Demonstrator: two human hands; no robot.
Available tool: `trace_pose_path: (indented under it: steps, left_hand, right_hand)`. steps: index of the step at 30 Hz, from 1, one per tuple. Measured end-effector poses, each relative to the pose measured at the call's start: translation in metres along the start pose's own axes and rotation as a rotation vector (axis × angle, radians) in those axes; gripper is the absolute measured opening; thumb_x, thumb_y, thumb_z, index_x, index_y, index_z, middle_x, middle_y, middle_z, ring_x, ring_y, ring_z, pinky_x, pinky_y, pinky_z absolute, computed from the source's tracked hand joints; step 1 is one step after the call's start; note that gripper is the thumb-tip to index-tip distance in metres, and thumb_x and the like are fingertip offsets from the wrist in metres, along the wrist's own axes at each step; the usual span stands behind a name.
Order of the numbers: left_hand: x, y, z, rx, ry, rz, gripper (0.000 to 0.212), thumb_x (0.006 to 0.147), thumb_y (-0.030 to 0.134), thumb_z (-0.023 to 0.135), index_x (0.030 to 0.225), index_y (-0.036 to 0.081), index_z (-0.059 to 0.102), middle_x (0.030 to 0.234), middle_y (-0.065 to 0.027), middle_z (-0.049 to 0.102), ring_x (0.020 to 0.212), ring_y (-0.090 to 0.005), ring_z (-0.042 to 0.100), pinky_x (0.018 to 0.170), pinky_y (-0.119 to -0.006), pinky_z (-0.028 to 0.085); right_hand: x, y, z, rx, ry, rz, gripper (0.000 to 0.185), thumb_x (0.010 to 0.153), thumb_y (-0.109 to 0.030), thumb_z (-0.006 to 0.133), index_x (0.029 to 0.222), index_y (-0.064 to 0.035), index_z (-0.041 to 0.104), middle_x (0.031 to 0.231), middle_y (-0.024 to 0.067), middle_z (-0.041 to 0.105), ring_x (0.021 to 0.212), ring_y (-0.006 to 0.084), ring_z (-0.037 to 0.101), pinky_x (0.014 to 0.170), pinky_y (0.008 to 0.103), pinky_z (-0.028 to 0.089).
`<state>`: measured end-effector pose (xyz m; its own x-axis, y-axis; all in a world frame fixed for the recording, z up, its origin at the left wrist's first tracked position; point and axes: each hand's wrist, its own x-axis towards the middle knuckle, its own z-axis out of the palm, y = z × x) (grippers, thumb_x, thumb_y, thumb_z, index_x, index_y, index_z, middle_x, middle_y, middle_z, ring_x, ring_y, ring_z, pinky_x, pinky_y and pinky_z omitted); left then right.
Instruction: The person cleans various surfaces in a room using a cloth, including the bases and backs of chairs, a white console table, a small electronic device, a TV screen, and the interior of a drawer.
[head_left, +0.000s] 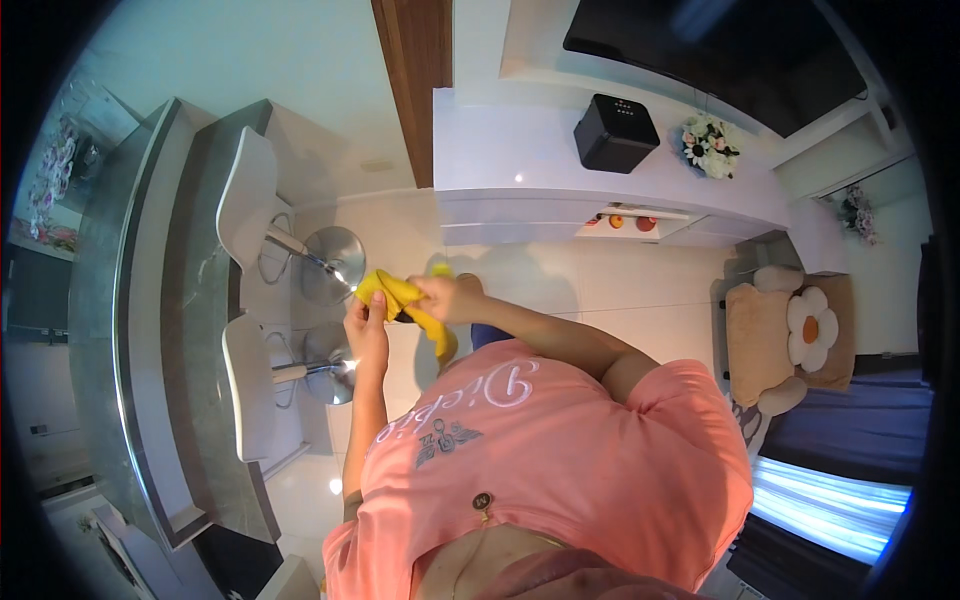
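Observation:
A yellow cloth (390, 291) is bunched between my two hands in front of my body, with one end hanging down towards my shirt. My left hand (367, 334) grips its left side, thumb on top. On the right side, my right hand (448, 298) has its fingers closed on the fabric and looks slightly blurred. Something dark shows just under the cloth, too covered to make out. A small yellow-green thing (441, 268) appears beyond my right hand; what it is cannot be told.
Two white bar stools (247, 199) with chrome bases stand at a grey counter (202, 300) on the left. Ahead, a white cabinet (510, 161) bears a black box-shaped appliance (616, 133) and a flower arrangement (709, 146). A beige armchair (757, 345) with a flower cushion (812, 330) is at right.

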<state>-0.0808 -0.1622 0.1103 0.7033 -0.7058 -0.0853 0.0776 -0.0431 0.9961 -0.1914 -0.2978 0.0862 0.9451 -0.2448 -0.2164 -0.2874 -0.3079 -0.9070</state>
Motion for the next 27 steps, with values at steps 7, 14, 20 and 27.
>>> trace_pose_path:
  steps: [7,14,20,27]
  left_hand:
    - [0.000,-0.009,0.000,-0.043,-0.110,-0.208,0.028,0.094,0.021,0.049,0.112,0.001,0.057,0.097,-0.0045,0.061,0.087,-0.0133,0.059,0.078,-0.026,0.048]
    - [0.027,-0.036,0.047,-0.005,0.049,-0.276,0.028,0.094,0.023,0.049,0.113,0.004,0.057,0.099,-0.0061,0.062,0.090,-0.0144,0.060,0.077,-0.027,0.048]
    - [0.080,-0.056,0.131,0.157,-0.247,-0.320,0.031,0.094,0.024,0.048,0.117,0.004,0.054,0.104,-0.0097,0.061,0.093,-0.0172,0.060,0.079,-0.028,0.047]
    - [0.124,-0.029,0.190,0.572,-0.375,-0.086,0.035,0.091,0.019,0.051,0.121,0.001,0.050,0.109,-0.0195,0.060,0.097,-0.0296,0.060,0.079,-0.036,0.048]
  right_hand:
    - [-0.026,0.019,-0.110,0.054,0.689,-0.079,0.033,0.080,0.005,0.044,0.109,-0.0049,0.056,0.091,0.0084,0.062,0.076,0.0144,0.059,0.067,0.0265,0.047]
    - [-0.039,0.068,-0.219,-0.307,0.869,0.077,0.033,0.080,-0.012,0.052,0.112,-0.0040,0.056,0.111,0.0169,0.056,0.092,0.0255,0.059,0.081,0.0340,0.047]
    - [-0.003,0.189,-0.243,-0.611,0.693,0.307,0.064,0.079,-0.040,0.060,0.133,-0.0121,0.041,0.137,0.0271,0.027,0.122,0.0471,0.030,0.098,0.0519,0.033]
    - [0.059,0.223,-0.241,-0.823,0.752,0.266,0.063,0.084,-0.048,0.050,0.136,-0.0152,0.038,0.143,0.0257,0.022,0.133,0.0461,0.014,0.105,0.0602,0.010]
